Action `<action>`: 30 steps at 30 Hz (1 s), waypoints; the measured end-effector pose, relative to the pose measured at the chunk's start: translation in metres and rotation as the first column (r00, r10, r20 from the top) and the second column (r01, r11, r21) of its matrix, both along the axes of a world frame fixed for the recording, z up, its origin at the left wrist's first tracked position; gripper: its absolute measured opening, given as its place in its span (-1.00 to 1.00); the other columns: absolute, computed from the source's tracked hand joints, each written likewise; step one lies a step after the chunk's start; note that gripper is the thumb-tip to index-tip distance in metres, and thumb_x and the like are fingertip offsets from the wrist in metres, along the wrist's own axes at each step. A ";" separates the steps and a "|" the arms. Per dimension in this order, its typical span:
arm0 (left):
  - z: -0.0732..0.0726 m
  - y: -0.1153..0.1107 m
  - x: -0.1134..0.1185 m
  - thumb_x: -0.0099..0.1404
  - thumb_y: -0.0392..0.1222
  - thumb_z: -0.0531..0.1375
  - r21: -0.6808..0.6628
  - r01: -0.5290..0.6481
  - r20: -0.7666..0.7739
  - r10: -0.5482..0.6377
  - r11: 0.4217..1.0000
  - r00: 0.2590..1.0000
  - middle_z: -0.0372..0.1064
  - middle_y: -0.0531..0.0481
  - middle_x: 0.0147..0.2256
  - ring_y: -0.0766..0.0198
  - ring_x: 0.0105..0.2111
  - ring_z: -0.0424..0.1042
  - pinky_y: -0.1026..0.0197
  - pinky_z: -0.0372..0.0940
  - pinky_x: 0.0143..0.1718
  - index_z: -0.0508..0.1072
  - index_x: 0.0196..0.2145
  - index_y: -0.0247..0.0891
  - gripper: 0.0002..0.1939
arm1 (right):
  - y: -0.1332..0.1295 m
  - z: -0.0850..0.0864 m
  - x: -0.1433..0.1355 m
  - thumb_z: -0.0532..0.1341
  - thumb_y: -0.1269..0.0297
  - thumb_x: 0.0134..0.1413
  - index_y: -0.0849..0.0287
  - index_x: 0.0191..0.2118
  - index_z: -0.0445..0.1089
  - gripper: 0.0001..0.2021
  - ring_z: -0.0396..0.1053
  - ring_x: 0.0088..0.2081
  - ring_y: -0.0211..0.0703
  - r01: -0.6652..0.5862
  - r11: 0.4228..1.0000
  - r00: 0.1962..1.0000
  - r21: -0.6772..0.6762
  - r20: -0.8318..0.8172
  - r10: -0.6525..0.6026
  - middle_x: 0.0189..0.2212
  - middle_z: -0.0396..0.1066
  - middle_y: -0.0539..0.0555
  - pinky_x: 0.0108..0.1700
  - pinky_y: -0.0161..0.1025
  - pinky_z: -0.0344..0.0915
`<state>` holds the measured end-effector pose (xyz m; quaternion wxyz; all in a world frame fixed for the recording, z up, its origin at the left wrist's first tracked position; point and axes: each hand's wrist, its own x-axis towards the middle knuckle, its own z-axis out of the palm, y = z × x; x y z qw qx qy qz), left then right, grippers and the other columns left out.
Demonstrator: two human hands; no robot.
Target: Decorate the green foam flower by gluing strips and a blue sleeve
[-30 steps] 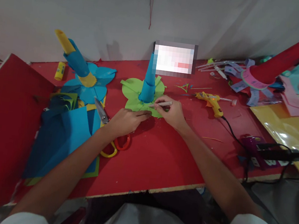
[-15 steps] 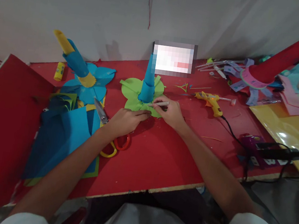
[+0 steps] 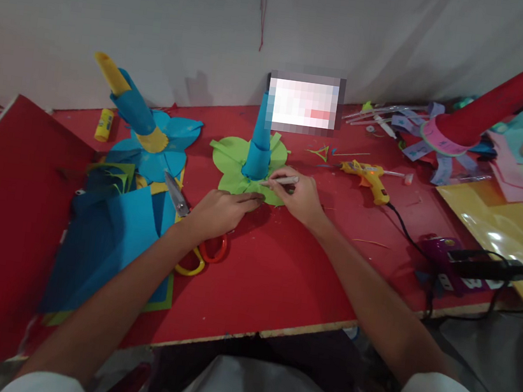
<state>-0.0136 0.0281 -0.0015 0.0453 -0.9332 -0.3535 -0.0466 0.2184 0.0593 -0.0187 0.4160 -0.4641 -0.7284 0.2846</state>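
A green paper flower point(image 3: 228, 158) lies flat on the red table point(image 3: 260, 279), with a blue paper cone point(image 3: 260, 144) standing upright at its centre. My right hand point(image 3: 299, 200) pinches a pale, pen-like stick point(image 3: 285, 180), its tip at the green paper just right of the cone's base. My left hand point(image 3: 227, 214) rests palm down on the flower's near edge, fingers stretched toward the right. Under my left wrist lie scissors point(image 3: 178, 196) with red and yellow handles.
To the left are a blue paper flower point(image 3: 180, 134) with a cone, a glue stick point(image 3: 104, 125) and blue sheets point(image 3: 106, 237). A yellow glue gun point(image 3: 367, 176) with a black cord, a purple power strip point(image 3: 443, 262) and a yellow sheet point(image 3: 502, 234) are on the right.
My right hand and the stick have shifted very slightly to the right. My left hand has stayed where it was.
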 end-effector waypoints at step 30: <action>0.002 -0.001 0.000 0.44 -0.39 -0.01 -0.071 -0.016 0.040 0.019 0.997 0.999 0.45 -0.02 0.24 0.22 -0.16 0.62 0.23 0.43 -0.30 0.51 0.18 -0.07 -0.50 | -0.001 -0.003 0.001 0.22 0.14 0.18 0.11 -0.32 0.47 -0.83 0.38 -0.43 -0.20 -0.019 0.998 1.000 -0.057 -0.012 0.019 -0.43 0.53 0.02 -0.38 -0.25 0.24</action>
